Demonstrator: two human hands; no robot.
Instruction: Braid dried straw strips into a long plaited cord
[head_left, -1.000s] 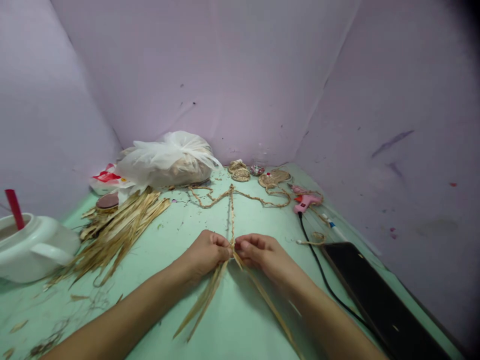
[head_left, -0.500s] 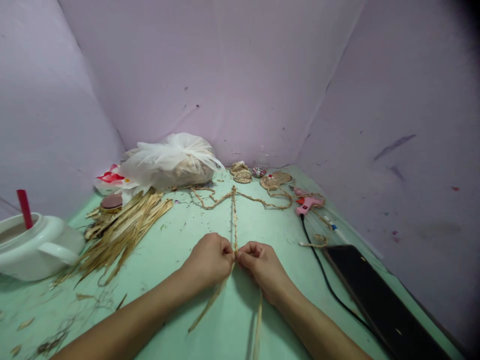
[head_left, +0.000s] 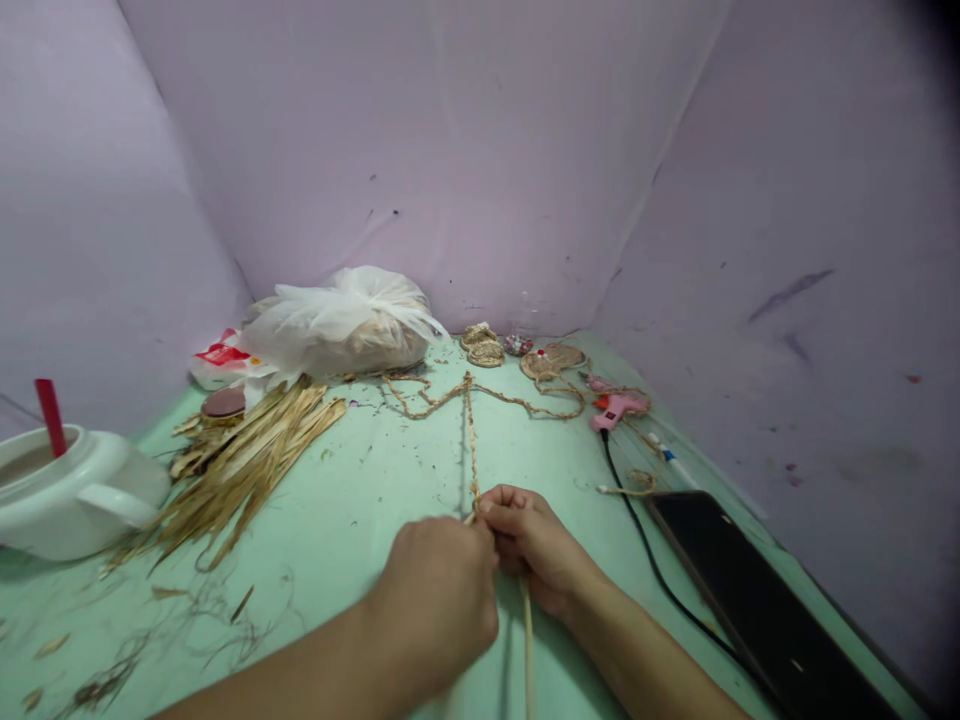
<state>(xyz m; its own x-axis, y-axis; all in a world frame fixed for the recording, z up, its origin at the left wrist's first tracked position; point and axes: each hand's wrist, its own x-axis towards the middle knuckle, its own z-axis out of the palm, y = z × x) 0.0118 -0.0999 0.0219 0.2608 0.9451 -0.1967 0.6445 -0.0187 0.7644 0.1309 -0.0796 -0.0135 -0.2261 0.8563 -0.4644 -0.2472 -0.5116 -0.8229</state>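
Note:
A thin braided fibre cord (head_left: 472, 440) runs straight from the back of the table to my hands. My right hand (head_left: 529, 540) pinches the cord's near end between thumb and fingers. A pale fibre strand (head_left: 528, 640) hangs from under that hand toward me. Just left of it, my left hand (head_left: 442, 600) is closed in a fist, its knuckles toward the camera. A short bit of a strand shows above this fist, and its fingertips are hidden. Farther back, the cord spreads into wavy braided lengths (head_left: 536, 408) on the table.
Dried fibre strips (head_left: 255, 460) lie on the left, near a white pot (head_left: 97, 490) with a red stick. A plastic bag (head_left: 345, 325) stands behind. On the right are a pink glue gun (head_left: 616, 408), its black cable (head_left: 652, 555) and a dark tablet-like slab (head_left: 757, 590).
My left hand has moved toward me and slightly right, turning into a fist. The strand that hung below it is hidden now. My right hand stays at the cord.

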